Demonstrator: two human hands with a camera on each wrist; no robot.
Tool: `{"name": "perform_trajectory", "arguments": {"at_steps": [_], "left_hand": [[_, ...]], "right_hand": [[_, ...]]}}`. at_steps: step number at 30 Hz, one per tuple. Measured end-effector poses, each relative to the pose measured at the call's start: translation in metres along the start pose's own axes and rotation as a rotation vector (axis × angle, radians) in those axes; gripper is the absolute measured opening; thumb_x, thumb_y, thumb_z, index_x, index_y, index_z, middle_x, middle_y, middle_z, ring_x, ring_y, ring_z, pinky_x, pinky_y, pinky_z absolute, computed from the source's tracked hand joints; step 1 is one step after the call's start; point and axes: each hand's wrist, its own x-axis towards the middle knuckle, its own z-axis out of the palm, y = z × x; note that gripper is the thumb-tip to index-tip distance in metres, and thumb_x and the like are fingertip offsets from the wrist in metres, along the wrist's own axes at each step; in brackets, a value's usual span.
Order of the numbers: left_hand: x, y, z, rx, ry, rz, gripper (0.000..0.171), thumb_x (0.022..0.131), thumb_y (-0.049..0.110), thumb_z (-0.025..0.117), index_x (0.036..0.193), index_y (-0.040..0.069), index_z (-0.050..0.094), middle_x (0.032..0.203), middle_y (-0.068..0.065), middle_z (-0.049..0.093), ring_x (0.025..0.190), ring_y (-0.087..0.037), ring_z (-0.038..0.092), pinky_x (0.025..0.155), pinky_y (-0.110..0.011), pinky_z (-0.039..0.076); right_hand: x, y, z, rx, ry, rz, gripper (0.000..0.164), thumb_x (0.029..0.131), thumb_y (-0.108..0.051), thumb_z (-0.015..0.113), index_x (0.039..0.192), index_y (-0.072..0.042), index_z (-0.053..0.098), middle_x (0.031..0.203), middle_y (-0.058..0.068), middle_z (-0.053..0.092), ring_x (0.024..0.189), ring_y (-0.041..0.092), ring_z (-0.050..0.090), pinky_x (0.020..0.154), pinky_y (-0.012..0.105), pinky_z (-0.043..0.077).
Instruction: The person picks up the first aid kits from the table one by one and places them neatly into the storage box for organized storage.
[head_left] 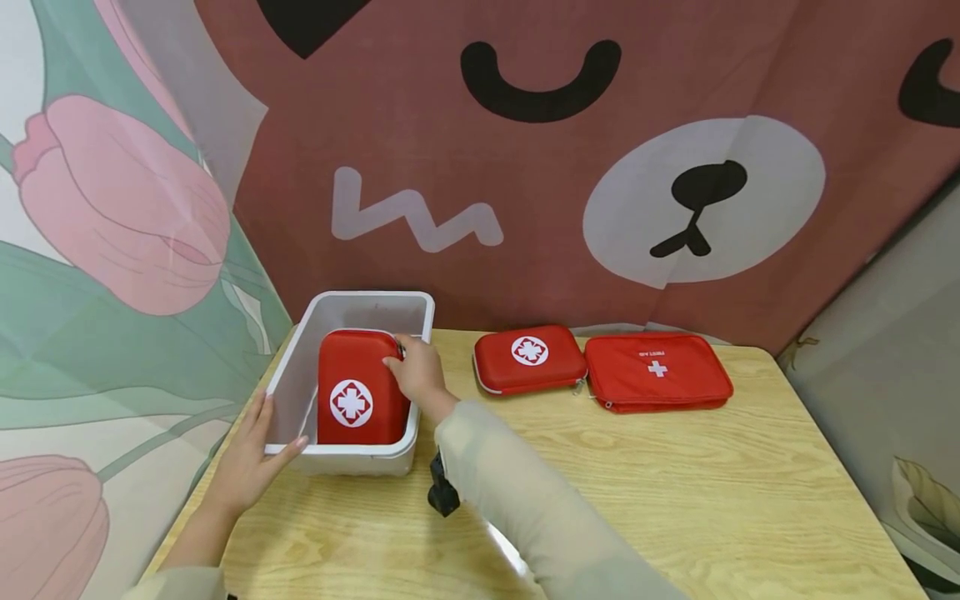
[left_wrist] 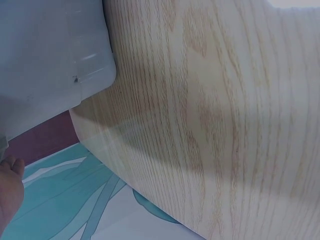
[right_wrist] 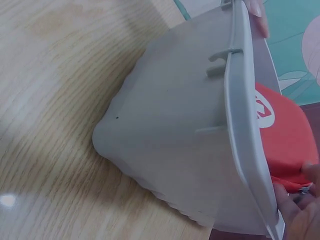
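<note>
The right hand (head_left: 417, 373) curls its fingers and thumb round the far top edge of a red first-aid case (head_left: 358, 398), which stands on edge, tilted, inside the white plastic bin (head_left: 372, 302); the right wrist view shows the same case (right_wrist: 284, 135) behind the bin's rim with the fingertips (right_wrist: 292, 200) pinching near its zipper pull. The left hand (head_left: 251, 457) lies with fairly straight fingers against the bin's near left corner, the thumb hooked over the rim, steadying it rather than gripping anything; in the left wrist view only a bit of that hand (left_wrist: 10, 187) shows below the bin's wall (left_wrist: 47, 55). The bin sits at the far left of the wooden table (head_left: 675, 500). To the right of the bin, well apart from it, a second hard red case (head_left: 529, 358) lies flat, and just beyond that, touching or nearly so, lies a flat red pouch (head_left: 657, 372) with a white cross. Judging from this, one of three kits is in the bin but not yet let go, and two remain outside it on the table.
</note>
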Motion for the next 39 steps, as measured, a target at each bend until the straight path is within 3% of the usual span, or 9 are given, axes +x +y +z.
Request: {"name": "perform_trajectory", "arguments": {"at_steps": [8, 17, 26, 39], "left_hand": [[0.0, 0.001, -0.001, 0.003, 0.006, 0.007, 0.08, 0.081, 0.034, 0.056, 0.136, -0.004, 0.012, 0.141, -0.021, 0.007, 0.123, -0.042, 0.014, 0.089, -0.059, 0.019], [0.0, 0.002, 0.0, 0.002, 0.004, 0.007, 0.079, 0.082, 0.034, 0.055, 0.136, -0.003, 0.012, 0.141, -0.02, 0.006, 0.123, -0.042, 0.014, 0.09, -0.059, 0.019], [-0.001, 0.003, 0.0, 0.0, 0.001, 0.005, 0.079, 0.082, 0.034, 0.055, 0.136, -0.003, 0.012, 0.141, -0.02, 0.006, 0.123, -0.042, 0.014, 0.089, -0.06, 0.019], [-0.001, 0.002, 0.0, -0.017, 0.007, 0.01, 0.079, 0.081, 0.033, 0.056, 0.136, -0.004, 0.012, 0.141, -0.021, 0.006, 0.123, -0.043, 0.013, 0.09, -0.06, 0.018]], "right_hand": [[-0.005, 0.002, 0.001, 0.025, -0.024, -0.032, 0.028, 0.08, -0.01, 0.06, 0.107, -0.002, 0.06, 0.094, 0.01, 0.063, 0.087, 0.019, 0.057, 0.071, 0.022, 0.045], [-0.005, 0.01, 0.002, 0.16, 0.05, -0.027, 0.019, 0.079, -0.008, 0.06, 0.097, -0.001, 0.061, 0.082, 0.008, 0.061, 0.076, 0.018, 0.056, 0.064, 0.019, 0.043], [-0.006, 0.022, -0.018, 0.222, 0.112, 0.051, 0.018, 0.078, -0.007, 0.061, 0.095, 0.0, 0.061, 0.079, 0.007, 0.06, 0.071, 0.016, 0.057, 0.059, 0.019, 0.044], [-0.009, 0.056, -0.034, 0.266, 0.194, 0.069, 0.021, 0.075, -0.008, 0.064, 0.093, 0.001, 0.063, 0.076, 0.011, 0.062, 0.068, 0.019, 0.058, 0.059, 0.022, 0.044]]}}
